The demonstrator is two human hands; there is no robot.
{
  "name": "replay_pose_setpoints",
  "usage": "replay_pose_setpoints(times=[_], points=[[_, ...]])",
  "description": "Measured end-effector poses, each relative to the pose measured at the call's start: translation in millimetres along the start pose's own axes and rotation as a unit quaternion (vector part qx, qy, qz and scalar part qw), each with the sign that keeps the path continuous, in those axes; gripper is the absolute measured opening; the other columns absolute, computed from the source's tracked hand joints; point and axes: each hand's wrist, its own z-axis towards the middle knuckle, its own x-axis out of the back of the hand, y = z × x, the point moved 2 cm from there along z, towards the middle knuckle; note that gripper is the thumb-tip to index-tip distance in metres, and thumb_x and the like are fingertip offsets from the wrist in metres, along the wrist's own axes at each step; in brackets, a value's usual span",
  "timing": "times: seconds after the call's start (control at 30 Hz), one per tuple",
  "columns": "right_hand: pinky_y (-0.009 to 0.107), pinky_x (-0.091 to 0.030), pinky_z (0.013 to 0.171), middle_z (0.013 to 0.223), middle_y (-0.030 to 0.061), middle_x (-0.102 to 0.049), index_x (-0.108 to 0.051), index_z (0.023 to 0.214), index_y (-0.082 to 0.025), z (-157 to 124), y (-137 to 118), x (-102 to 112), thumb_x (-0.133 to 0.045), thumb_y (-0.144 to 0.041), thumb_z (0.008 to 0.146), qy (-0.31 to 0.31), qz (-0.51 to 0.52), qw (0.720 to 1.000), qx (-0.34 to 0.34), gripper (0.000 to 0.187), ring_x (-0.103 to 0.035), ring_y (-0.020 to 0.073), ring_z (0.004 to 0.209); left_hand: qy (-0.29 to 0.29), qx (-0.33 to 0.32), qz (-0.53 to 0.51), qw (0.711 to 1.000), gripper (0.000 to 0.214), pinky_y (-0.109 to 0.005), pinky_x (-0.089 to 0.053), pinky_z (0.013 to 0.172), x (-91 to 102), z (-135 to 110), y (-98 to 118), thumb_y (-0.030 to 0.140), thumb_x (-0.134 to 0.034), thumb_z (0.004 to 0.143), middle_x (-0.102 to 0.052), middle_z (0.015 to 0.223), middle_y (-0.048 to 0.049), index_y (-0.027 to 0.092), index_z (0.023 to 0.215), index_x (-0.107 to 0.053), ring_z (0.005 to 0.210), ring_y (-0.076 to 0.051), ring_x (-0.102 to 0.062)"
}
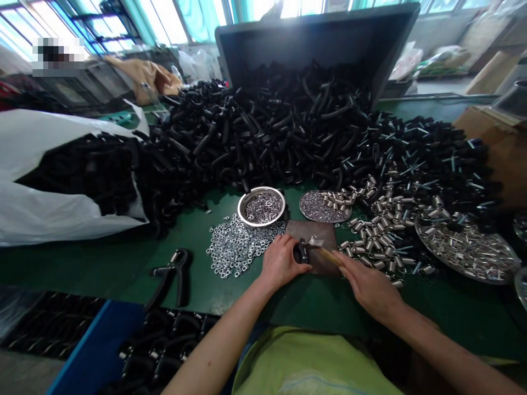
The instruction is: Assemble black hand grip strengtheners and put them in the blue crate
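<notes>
My left hand (280,261) is closed around a black plastic handle piece (300,252), pressing it onto a brown metal block (319,236) on the green table. My right hand (368,285) grips the wooden shaft of a small hammer (320,248), whose metal head rests over the black piece. Loose silver nuts (235,247) lie spread just left of my left hand. Silver coil springs (381,230) are heaped to the right of the block.
A huge pile of black curved handles (288,126) spills from a tipped grey bin (370,38). Round metal dishes (261,207) (321,206) (469,249) hold small parts. An assembled hand gripper (171,277) lies left; a white bag (49,175) holds more handles, and a blue crate (99,351) sits below.
</notes>
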Motion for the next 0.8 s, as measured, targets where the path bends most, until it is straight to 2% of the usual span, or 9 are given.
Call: replay_pose_setpoints(times=[0.07,0.17,0.23,0.3,0.4,0.5,0.6,0.7,0.8], points=[[0.034,-0.052,0.070,0.112,0.0094,-0.065,-0.042,0.134,-0.023,-20,5,-6,-0.036,-0.024,0.092,0.008,-0.023,0.999,0.026,0.042,-0.065,0.0219,0.090,0.003,0.001,-0.003,1.000,0.056,-0.037,-0.041,0.086,-1.1,0,0,0.047,-0.075,0.059,-0.057,0.105,-0.0067,0.021,0.106,-0.060,0.099,-0.026,-0.048],[0.032,-0.050,0.062,0.085,0.0062,-0.066,-0.041,0.136,-0.025,-55,8,-10,-0.041,-0.025,0.091,-0.013,-0.078,0.993,0.088,0.045,-0.062,0.0192,0.070,0.009,0.000,-0.003,1.000,0.054,-0.038,-0.041,0.085,-2.8,-1,-1,0.047,-0.074,0.061,-0.056,0.105,-0.0072,0.020,0.105,-0.059,0.098,-0.026,-0.048],[0.031,-0.047,0.057,0.075,0.0044,-0.062,-0.046,0.132,-0.026,-72,7,-13,-0.046,-0.026,0.089,-0.034,-0.115,0.985,0.122,0.044,-0.058,0.0187,0.064,0.012,-0.002,0.002,1.000,0.059,-0.038,-0.040,0.085,-3.5,-1,-2,0.051,-0.074,0.059,-0.056,0.105,-0.0074,0.020,0.106,-0.058,0.099,-0.026,-0.048],[0.032,-0.047,0.060,0.079,0.0063,-0.063,-0.056,0.123,-0.025,-73,5,-15,-0.049,-0.028,0.087,-0.033,-0.129,0.982,0.131,0.036,-0.058,0.0198,0.070,0.013,-0.009,0.003,1.000,0.061,-0.038,-0.040,0.086,-3.5,-1,-2,0.053,-0.074,0.058,-0.056,0.105,-0.0075,0.019,0.107,-0.058,0.099,-0.027,-0.048],[0.037,-0.047,0.076,0.100,0.0108,-0.063,-0.061,0.115,-0.021,-42,-1,-15,-0.050,-0.029,0.087,0.001,-0.114,0.986,0.124,0.030,-0.057,0.0237,0.091,0.004,-0.025,-0.001,1.000,0.062,-0.039,-0.040,0.086,-2.1,1,-2,0.053,-0.074,0.057,-0.056,0.104,-0.0080,0.019,0.107,-0.058,0.100,-0.028,-0.048],[0.044,-0.042,0.090,0.122,0.0123,-0.054,-0.050,0.127,-0.024,15,-3,-17,-0.053,-0.025,0.086,0.034,-0.107,0.986,0.122,0.042,-0.047,0.0276,0.113,-0.007,-0.034,-0.014,0.999,0.059,-0.040,-0.039,0.087,1.3,2,-1,0.050,-0.076,0.056,-0.057,0.103,-0.0088,0.020,0.104,-0.059,0.099,-0.029,-0.049],[0.048,-0.039,0.094,0.128,0.0119,-0.050,-0.058,0.115,-0.024,67,-2,-23,-0.058,-0.023,0.082,0.050,-0.080,0.987,0.132,0.033,-0.039,0.0298,0.123,-0.003,-0.033,-0.030,0.999,0.054,-0.043,-0.039,0.087,5.5,-1,0,0.047,-0.076,0.058,-0.059,0.096,-0.0096,0.021,0.101,-0.058,0.094,-0.030,-0.052],[0.044,-0.044,0.088,0.103,0.0107,-0.062,-0.062,0.089,-0.019,93,-5,-29,-0.055,-0.027,0.084,0.028,0.027,0.995,0.089,0.011,-0.052,0.0276,0.109,0.050,0.022,-0.058,0.997,0.054,-0.044,-0.039,0.085,8.4,-6,3,0.051,-0.073,0.061,-0.059,0.095,-0.0105,0.021,0.103,-0.056,0.092,-0.031,-0.054],[0.036,-0.050,0.070,0.079,0.0049,-0.065,-0.057,0.100,-0.020,94,-15,-31,-0.044,-0.037,0.089,0.019,0.214,0.975,-0.054,0.024,-0.063,0.0214,0.076,0.126,0.088,-0.117,0.981,0.057,-0.042,-0.041,0.084,8.6,-13,13,0.051,-0.071,0.064,-0.058,0.100,-0.0102,0.021,0.108,-0.052,0.095,-0.029,-0.054]])
